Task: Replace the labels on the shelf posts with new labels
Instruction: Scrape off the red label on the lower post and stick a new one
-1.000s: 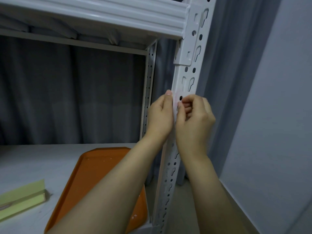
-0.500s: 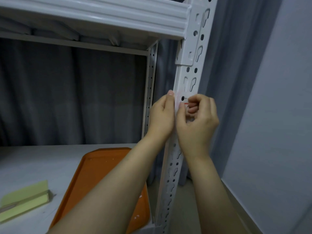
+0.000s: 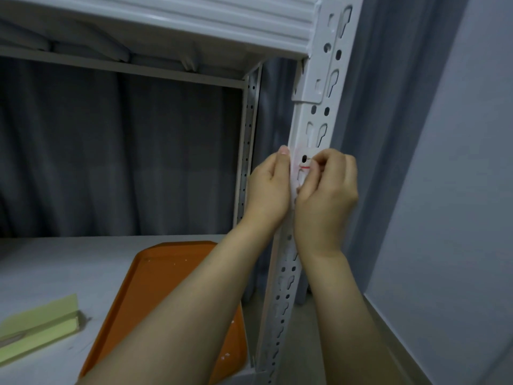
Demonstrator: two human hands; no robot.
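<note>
Green pad [image 3: 36, 326] far left, orange tray [image 3: 155, 287] beside it, left hand [image 3: 270, 187] raised, straight fingers flat against the left edge of the post [image 3: 319, 120], red-lined label [image 3: 301, 163] on the post's face between the hands, right hand [image 3: 327, 190] curled, fingertips pinching the label.

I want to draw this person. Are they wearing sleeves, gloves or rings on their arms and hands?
No sleeves show: both arms are bare to the picture's edge. The left hand and right hand wear no gloves, and no rings, watch or bracelet can be seen.
</note>
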